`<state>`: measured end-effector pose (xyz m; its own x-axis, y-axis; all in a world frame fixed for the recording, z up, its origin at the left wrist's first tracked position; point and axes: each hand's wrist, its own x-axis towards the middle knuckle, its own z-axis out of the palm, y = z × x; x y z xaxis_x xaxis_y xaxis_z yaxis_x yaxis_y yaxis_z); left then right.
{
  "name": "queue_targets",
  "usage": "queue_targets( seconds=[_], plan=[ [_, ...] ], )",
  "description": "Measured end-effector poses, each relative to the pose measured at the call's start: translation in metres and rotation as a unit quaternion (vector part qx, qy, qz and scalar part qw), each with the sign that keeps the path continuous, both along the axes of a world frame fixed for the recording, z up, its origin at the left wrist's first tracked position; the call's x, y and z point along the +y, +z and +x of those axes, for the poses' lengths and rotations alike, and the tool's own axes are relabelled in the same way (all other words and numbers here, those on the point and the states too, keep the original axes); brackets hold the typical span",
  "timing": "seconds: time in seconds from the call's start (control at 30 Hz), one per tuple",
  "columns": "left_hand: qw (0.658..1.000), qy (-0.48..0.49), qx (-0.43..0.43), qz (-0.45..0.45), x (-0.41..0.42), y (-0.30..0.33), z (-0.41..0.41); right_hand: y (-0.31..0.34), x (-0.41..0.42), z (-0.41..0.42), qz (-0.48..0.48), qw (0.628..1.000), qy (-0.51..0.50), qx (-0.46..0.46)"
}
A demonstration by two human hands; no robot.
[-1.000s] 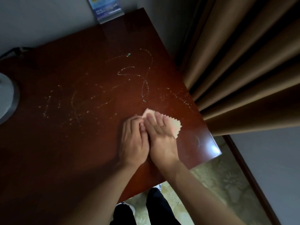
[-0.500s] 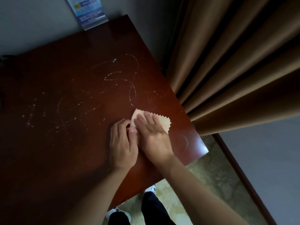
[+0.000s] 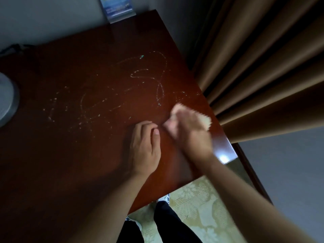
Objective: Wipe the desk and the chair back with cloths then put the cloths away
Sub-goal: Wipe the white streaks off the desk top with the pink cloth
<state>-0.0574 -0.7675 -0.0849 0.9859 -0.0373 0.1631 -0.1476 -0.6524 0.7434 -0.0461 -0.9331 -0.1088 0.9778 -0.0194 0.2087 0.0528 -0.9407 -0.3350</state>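
Note:
The desk is dark red-brown wood, streaked with pale dusty lines and crumbs across its middle and right. A small pale pink cloth with a zigzag edge lies flat near the desk's right edge. My right hand is pressed flat on it and looks blurred from motion. Just to its left, my left hand rests on the bare wood with its fingers curled under, holding nothing that I can see. No chair is in view.
Brown curtains hang close against the desk's right side. A blue leaflet leans on the wall at the back edge. A round grey-white base sits at the far left. Below are patterned floor and my legs.
My right hand has slid the cloth to the right, toward the desk's edge, and away from my left hand. The left hand has let go of the cloth and stays put.

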Motion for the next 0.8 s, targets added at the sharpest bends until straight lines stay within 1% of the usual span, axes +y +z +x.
queue_targets(
  seconds=[0.07,0.1,0.13,0.17,0.23,0.3,0.37,0.47,0.53,0.63,0.7,0.8],
  plan=[
    [1.000,-0.006,0.003,0.000,0.005,0.002,-0.004,0.017,-0.030,0.022,-0.006,0.993,-0.119,0.024],
    [1.000,0.003,0.007,-0.008,0.008,0.004,-0.006,0.026,-0.030,0.026,0.011,0.989,-0.143,0.033],
    [1.000,0.017,0.010,-0.021,0.011,0.005,-0.008,0.033,-0.020,0.026,0.036,0.989,-0.138,0.047],
    [0.999,0.037,0.010,-0.036,0.015,0.008,-0.011,0.041,0.001,0.020,0.065,0.990,-0.109,0.062],
    [0.994,0.090,0.000,-0.057,0.036,0.015,-0.015,0.044,0.068,-0.003,0.116,0.991,-0.009,0.066],
    [0.989,0.130,-0.002,-0.067,0.056,0.024,-0.019,0.038,0.124,-0.036,0.138,0.986,0.076,0.044],
    [0.978,0.191,0.012,-0.079,0.104,0.032,-0.029,0.030,0.183,-0.069,0.152,0.978,0.134,0.039],
    [0.959,0.263,0.009,-0.105,0.180,0.035,-0.041,0.017,0.240,-0.115,0.130,0.959,0.242,0.066],
    [0.961,0.268,-0.002,-0.077,0.224,0.033,-0.049,0.009,0.264,-0.133,0.098,0.948,0.299,0.048],
    [0.964,0.264,-0.012,-0.024,0.271,0.025,-0.064,0.002,0.290,-0.124,0.052,0.949,0.310,0.027],
    [0.965,0.260,-0.013,-0.006,0.291,0.018,-0.074,0.001,0.306,-0.098,0.053,0.953,0.298,0.028],
    [0.975,0.223,-0.020,0.004,0.305,0.012,-0.085,0.011,0.318,-0.046,0.076,0.976,0.201,0.044]
  ],
)
